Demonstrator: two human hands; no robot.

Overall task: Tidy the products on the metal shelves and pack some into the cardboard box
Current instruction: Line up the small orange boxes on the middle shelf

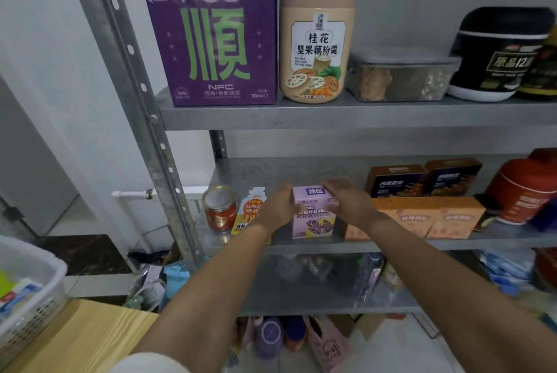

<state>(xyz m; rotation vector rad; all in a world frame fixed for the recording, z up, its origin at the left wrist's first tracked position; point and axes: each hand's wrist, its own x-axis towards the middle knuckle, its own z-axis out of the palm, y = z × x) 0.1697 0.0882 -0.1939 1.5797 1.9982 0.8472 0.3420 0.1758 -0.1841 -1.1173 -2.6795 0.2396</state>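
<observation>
A small lilac carton (313, 216) with purple print stands upright on the middle metal shelf (301, 243). My left hand (278, 204) grips its left side and my right hand (346, 201) grips its top and right side. To its left stand a yellow-orange pouch (248, 213) and a red tin (220, 208). Orange boxes (437, 217) sit to its right, partly behind my right wrist. The cardboard box is hard to make out; a brown flap (366, 327) shows on the floor under the shelves.
The top shelf holds a purple box (211, 41), a beige jar (316, 41), a clear lidded tub (401, 75) and a black canister (497, 53). Dark boxes (422, 179) and a red canister (524, 191) stand right. A white basket (30, 297) sits on a wooden table (84, 339).
</observation>
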